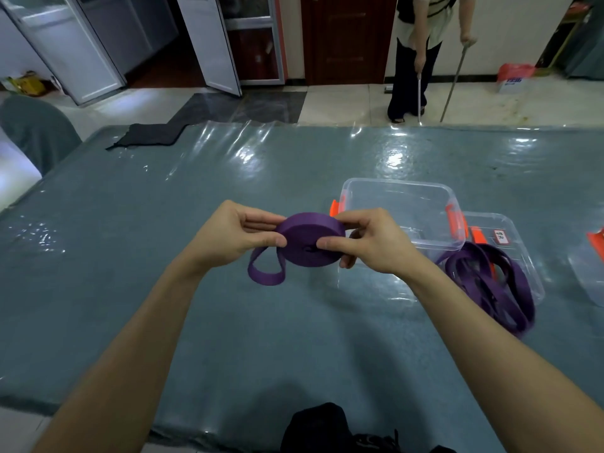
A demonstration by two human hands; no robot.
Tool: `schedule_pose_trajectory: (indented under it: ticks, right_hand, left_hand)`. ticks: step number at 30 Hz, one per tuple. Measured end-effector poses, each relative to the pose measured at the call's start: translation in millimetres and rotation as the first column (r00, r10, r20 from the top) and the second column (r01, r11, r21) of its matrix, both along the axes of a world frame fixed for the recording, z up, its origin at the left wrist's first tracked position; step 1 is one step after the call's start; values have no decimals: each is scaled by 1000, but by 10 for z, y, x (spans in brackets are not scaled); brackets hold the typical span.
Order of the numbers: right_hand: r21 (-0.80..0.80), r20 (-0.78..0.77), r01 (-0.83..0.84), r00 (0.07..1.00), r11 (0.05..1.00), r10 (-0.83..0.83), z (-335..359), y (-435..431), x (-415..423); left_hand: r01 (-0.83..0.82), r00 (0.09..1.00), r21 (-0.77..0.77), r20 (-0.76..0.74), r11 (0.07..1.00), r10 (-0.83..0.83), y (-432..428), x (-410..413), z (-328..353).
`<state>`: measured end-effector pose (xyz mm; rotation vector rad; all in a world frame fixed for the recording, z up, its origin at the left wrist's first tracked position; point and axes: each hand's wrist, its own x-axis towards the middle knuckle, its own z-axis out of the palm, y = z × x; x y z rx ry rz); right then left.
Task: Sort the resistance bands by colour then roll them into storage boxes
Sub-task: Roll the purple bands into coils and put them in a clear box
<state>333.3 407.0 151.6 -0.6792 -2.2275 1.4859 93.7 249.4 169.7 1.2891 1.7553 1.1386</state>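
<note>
Purple webbing is wound into a flat coil, the rolled band [310,238], held above the counter [163,223] at the centre of the frame. The coil is pinched at its left edge by the left hand [240,233] and at its right edge by the right hand [369,243], thumbs on the near face and fingers [261,223] behind. A short loose tail [264,268] hangs at lower left. Even tension should be kept while the tail is wound in, with the edges flush. An empty clear storage box [402,212] stands just behind; unrolled purple bands [490,286] lie at the right.
</note>
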Motion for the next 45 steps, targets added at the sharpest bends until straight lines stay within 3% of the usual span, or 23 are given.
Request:
schedule_pose_trajectory:
  ticks: [5, 11, 13, 16, 19, 22, 26, 29, 31, 35, 37, 40, 45]
  right_hand:
    - [-283, -226, 41, 968, 958, -108, -41, -16, 1]
    - [-469, -214, 17, 968, 883, -133, -323, -143, -30]
    - [-368, -69, -18, 998, 930, -8, -402, -79, -1]
    - [-41, 171, -85, 981, 996, 91, -346, 5, -38]
    - [94, 326, -220, 928, 971, 178, -175, -52, -191]
    - [254, 373, -268, 914, 929, 161, -139, -71, -288]
    - [131, 288, -219, 941, 967, 174, -154, -29, -279]
    - [166, 342, -248, 922, 955, 180, -145, -98, -313]
    - [144, 299, -204, 942, 968, 154, -161, -101, -303]
    - [-162, 51, -67, 996, 985, 76, -121, -84, -186]
    - [-238, -40, -45, 999, 970, 36, -115, -112, -168]
    - [-296, -129, -4, 991, 955, -36, -169, -153, -190]
    - [-422, -206, 67, 964, 904, -168, -255, -168, -181]
  left_hand:
    - [-142, 980, 81, 155, 987, 128, -81, 58, -218]
    - [-221, 958, 118, 212, 968, 193, -5, 188, -270]
    - [-174, 977, 20, 132, 985, 170, -6, 98, -233]
    - [-13, 992, -162, -128, 987, -8, 48, 34, -118]
    - [83, 872, -292, -442, 953, -212, 178, 114, 41]
    - [120, 779, -352, -546, 928, -308, 255, 126, 181]
    - [114, 846, -287, -475, 951, -245, 226, 64, 214]
    - [164, 835, -292, -468, 942, -290, 240, 101, 179]
    - [154, 849, -229, -467, 961, -247, 244, 89, 122]
    - [41, 996, 34, -77, 999, -38, 143, 105, -60]
    - [-50, 996, 166, 83, 985, 36, 115, 217, -158]
    - [-247, 960, 285, 202, 926, 194, 108, 357, -338]
    - [-341, 940, 361, 157, 868, 304, 116, 597, -537]
